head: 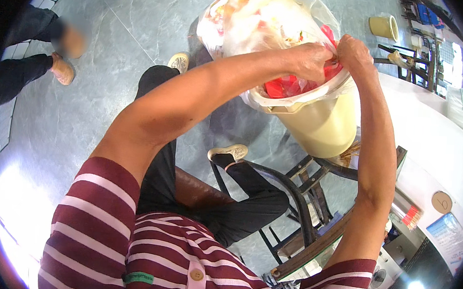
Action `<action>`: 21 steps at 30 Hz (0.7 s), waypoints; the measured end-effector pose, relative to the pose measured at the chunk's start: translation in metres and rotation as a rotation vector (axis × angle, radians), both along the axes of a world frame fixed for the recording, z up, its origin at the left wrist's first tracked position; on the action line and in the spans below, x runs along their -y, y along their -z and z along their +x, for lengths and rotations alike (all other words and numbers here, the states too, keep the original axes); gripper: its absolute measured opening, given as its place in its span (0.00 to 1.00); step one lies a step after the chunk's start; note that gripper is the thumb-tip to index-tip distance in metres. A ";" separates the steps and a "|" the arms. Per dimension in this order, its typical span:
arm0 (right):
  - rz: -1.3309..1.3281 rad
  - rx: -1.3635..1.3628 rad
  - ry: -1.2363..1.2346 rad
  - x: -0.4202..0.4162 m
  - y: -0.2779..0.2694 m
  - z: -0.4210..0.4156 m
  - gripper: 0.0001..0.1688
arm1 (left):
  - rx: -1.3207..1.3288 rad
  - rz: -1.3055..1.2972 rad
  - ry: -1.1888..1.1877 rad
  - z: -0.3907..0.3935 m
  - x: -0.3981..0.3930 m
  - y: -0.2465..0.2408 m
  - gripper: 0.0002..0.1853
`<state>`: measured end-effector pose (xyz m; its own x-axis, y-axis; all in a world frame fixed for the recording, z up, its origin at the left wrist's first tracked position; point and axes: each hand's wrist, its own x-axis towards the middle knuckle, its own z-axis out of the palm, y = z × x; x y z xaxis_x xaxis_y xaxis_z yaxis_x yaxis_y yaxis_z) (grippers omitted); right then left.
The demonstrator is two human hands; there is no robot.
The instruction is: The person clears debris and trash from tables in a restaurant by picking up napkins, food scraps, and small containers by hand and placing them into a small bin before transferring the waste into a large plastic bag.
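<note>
My left hand [313,63] and my right hand [354,52] meet over the far right rim of a beige plastic bin [321,124]. Both are closed around gathered red plastic [331,34], apparently the edge of a bag. More of the red plastic bag [277,88] lies crumpled inside the bin's pale rim [276,105]. A clear film also hangs over that rim. Just beyond my left forearm bulges a large clear plastic bag [260,21] full of mixed waste, brightly lit. Its base is hidden, so I cannot tell what it rests on.
Dark-framed chairs [303,206] stand close below the bin. A white table [423,113] runs along the right, with a sheet bearing writing [448,240]. A smaller beige bin [384,27] stands farther off. At left, another person's legs [22,77] are on the grey floor [113,51].
</note>
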<state>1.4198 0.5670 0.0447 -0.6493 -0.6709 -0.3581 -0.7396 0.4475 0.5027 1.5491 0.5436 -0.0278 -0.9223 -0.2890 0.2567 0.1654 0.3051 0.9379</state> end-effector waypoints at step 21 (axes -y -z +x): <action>-0.215 0.103 0.093 -0.104 -0.007 -0.087 0.21 | 0.265 -0.269 -0.770 0.021 0.111 0.086 0.09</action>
<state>1.3332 0.6710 0.0514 -0.6795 -0.6775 -0.2815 -0.7325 0.6046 0.3129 1.5701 0.4329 -0.1135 -0.5334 -0.8195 0.2095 -0.3934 0.4597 0.7962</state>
